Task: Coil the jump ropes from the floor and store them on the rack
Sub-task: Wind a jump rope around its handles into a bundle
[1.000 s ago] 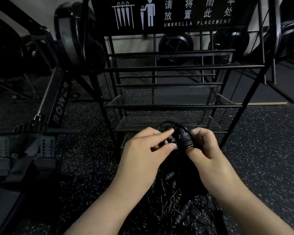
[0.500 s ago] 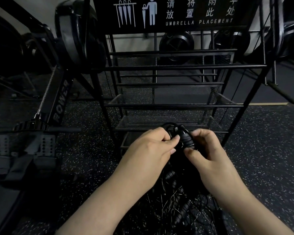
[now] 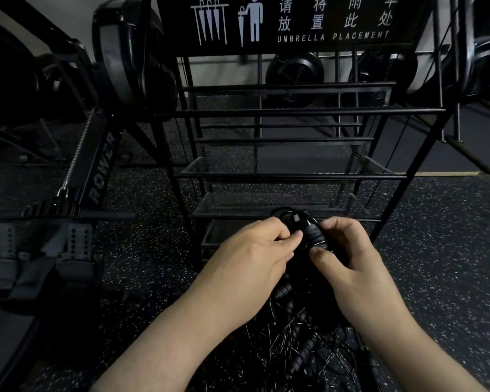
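Note:
Both my hands hold a black jump rope (image 3: 313,236) in front of the black metal rack (image 3: 289,176). My right hand (image 3: 348,258) grips the ribbed handles, thumb below and fingers curled over them. My left hand (image 3: 255,256) pinches the thin cord beside the handles; a small loop of cord rises above my fingers. Below my wrists a tangled heap of more black jump ropes (image 3: 300,343) lies on the speckled floor, partly hidden by my arms.
The rack carries an "UMBRELLA PLACEMENT" sign (image 3: 292,21) and several mesh shelves. A rowing machine (image 3: 96,171) with footrests stands to the left. Fan wheels of other machines (image 3: 294,72) line the wall behind. Dark speckled rubber floor (image 3: 450,236) spreads to the right.
My left index finger, stretched out a second ago, has curled in and now pinches the cord next to the handles. Both hands stay in the same spot.

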